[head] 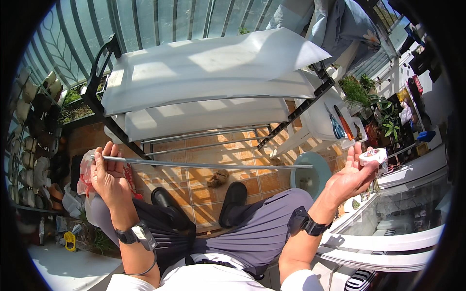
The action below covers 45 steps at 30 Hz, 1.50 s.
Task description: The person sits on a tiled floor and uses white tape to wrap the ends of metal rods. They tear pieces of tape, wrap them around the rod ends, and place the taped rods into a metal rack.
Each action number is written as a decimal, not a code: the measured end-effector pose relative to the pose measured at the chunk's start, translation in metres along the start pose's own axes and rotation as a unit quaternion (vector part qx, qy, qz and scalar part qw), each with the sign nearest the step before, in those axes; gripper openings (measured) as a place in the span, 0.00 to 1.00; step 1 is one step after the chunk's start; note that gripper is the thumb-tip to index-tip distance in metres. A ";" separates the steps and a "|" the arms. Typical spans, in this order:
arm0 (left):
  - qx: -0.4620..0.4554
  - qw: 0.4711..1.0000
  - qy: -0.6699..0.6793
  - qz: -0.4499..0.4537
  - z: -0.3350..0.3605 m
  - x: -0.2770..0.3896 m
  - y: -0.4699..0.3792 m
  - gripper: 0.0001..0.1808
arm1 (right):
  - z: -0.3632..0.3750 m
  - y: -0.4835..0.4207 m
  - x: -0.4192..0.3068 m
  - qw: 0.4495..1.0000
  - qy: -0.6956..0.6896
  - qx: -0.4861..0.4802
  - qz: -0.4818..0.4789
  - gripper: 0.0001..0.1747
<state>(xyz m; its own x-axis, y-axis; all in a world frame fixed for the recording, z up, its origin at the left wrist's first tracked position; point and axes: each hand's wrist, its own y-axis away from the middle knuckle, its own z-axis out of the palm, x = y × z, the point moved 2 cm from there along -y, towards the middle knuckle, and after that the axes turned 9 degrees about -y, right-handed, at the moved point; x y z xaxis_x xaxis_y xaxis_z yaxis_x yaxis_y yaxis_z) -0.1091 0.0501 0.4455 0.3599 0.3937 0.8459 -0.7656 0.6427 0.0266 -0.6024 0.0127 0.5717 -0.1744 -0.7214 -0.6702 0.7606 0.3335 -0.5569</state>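
Observation:
My left hand (111, 172), palm up, pinches one end of a thin grey metal rod (204, 165) under its thumb. The rod runs nearly level across the view, and its free end lies over a pale blue bucket (311, 174). Out to the right, my right hand (351, 178) is turned palm up and holds a roll of white tape (373, 156) between thumb and fingers. Before me stands a shoe-rack-like shelf with black end frames (96, 96) and white sheets (218, 69) over its upper tiers. Bare metal rods (204, 137) form its lowest tier.
Blue-handled scissors (336, 127) and an orange-handled tool (345, 123) lie on a white stool (316, 116) at right. Potted plants (386, 109) stand beyond. Shoes fill a rack (29, 160) at far left. A brown clump (217, 178) rests on the tiled floor (204, 196).

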 end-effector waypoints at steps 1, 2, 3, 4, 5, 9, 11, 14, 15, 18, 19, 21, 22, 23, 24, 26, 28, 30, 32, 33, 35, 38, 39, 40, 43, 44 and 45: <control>0.017 0.999 0.023 -0.040 -0.009 -0.013 -0.002 0.15 | -0.010 -0.012 -0.002 0.997 0.036 0.066 -0.038 0.33; 0.004 0.997 0.033 -0.076 -0.017 -0.027 -0.003 0.15 | -0.020 -0.019 -0.001 0.990 0.052 0.127 -0.029 0.34; -0.023 0.991 0.065 -0.113 -0.022 -0.041 -0.005 0.15 | -0.028 -0.025 0.000 0.987 0.034 0.160 -0.005 0.35; -0.011 0.988 0.068 -0.140 -0.025 -0.057 -0.007 0.14 | -0.035 -0.030 0.000 0.986 0.032 0.164 0.021 0.37; 0.030 0.981 0.057 -0.181 -0.029 -0.074 -0.007 0.14 | -0.041 -0.034 -0.001 0.984 0.032 0.169 0.047 0.38; 0.065 0.950 0.071 -0.297 -0.036 -0.134 0.003 0.11 | -0.049 -0.046 -0.001 0.958 -0.161 0.155 0.179 0.36; 0.073 0.940 0.047 -0.331 -0.040 -0.170 0.015 0.11 | -0.044 -0.050 -0.003 0.932 -0.254 0.093 0.243 0.33; 0.093 0.905 0.075 -0.408 -0.048 -0.231 0.030 0.10 | -0.031 -0.046 -0.006 0.884 -0.328 0.075 0.325 0.31; 0.109 0.892 0.084 -0.430 -0.053 -0.250 0.035 0.10 | -0.023 -0.043 -0.007 0.868 -0.341 0.067 0.354 0.32; 0.104 0.870 0.057 -0.478 -0.060 -0.294 0.056 0.11 | 0.009 -0.024 -0.014 0.880 -0.324 0.003 0.347 0.31; 0.096 0.850 0.011 -0.518 -0.062 -0.299 0.065 0.12 | 0.020 -0.017 -0.019 0.889 -0.313 -0.019 0.333 0.29; 0.006 0.811 -0.270 -0.519 -0.054 -0.288 0.076 0.19 | 0.045 0.001 -0.027 0.897 -0.296 -0.088 0.317 0.28; -0.083 0.759 -0.474 -0.439 -0.042 -0.274 0.079 0.25 | 0.056 0.017 -0.027 0.896 -0.299 -0.117 0.306 0.28; -0.142 0.795 -0.497 -0.317 -0.020 -0.256 0.084 0.30 | 0.066 0.033 -0.025 0.891 -0.295 -0.124 0.322 0.28; -0.186 0.795 -0.536 -0.214 -0.002 -0.231 0.092 0.34 | 0.074 0.052 -0.020 0.900 -0.250 -0.128 0.334 0.28; -0.379 0.872 -0.277 -0.138 0.046 -0.177 0.114 0.37 | 0.087 0.093 -0.010 0.892 -0.214 -0.181 0.354 0.30; -0.538 0.799 -0.267 0.017 0.079 -0.114 0.129 0.36 | 0.096 0.132 -0.002 0.881 -0.200 -0.239 0.357 0.32; -0.533 0.803 -0.245 0.106 0.107 -0.070 0.138 0.35 | 0.101 0.160 0.004 0.871 -0.192 -0.272 0.361 0.29; -0.504 0.801 -0.262 0.189 0.122 -0.043 0.134 0.34 | 0.103 0.176 0.007 0.857 -0.239 -0.294 0.350 0.25; -0.488 0.802 -0.276 0.206 0.125 -0.035 0.132 0.34 | 0.102 0.179 0.008 0.859 -0.233 -0.301 0.341 0.26; -0.467 0.802 -0.287 0.238 0.125 -0.030 0.127 0.33 | 0.099 0.177 0.008 0.866 -0.223 -0.318 0.314 0.26; -0.440 0.808 -0.292 0.260 0.113 -0.029 0.116 0.30 | 0.092 0.163 0.011 0.887 -0.190 -0.307 0.290 0.25; -0.441 0.812 -0.300 0.236 0.109 -0.030 0.113 0.28 | 0.090 0.160 0.012 0.890 -0.181 -0.305 0.288 0.24; -0.444 0.812 -0.306 0.221 0.105 -0.030 0.110 0.26 | 0.090 0.159 0.012 0.894 -0.162 -0.331 0.255 0.22; -0.436 0.816 -0.307 0.224 0.103 -0.032 0.110 0.21 | 0.087 0.162 0.012 0.884 -0.165 -0.365 0.240 0.23; -0.439 0.819 -0.313 0.195 0.102 -0.033 0.111 0.20 | 0.084 0.162 0.011 0.868 -0.192 -0.351 0.293 0.16; -0.445 0.824 -0.308 0.165 0.102 -0.032 0.111 0.20 | 0.083 0.163 0.011 0.868 -0.171 -0.346 0.312 0.16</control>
<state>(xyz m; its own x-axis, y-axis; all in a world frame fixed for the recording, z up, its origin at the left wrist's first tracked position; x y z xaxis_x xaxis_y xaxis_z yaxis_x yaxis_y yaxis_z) -0.2601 0.0420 0.4755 -0.3391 0.4122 0.8456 0.0261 0.9027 -0.4295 -0.4286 0.0086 0.5139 0.4231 -0.3683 -0.8278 0.0622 0.9233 -0.3790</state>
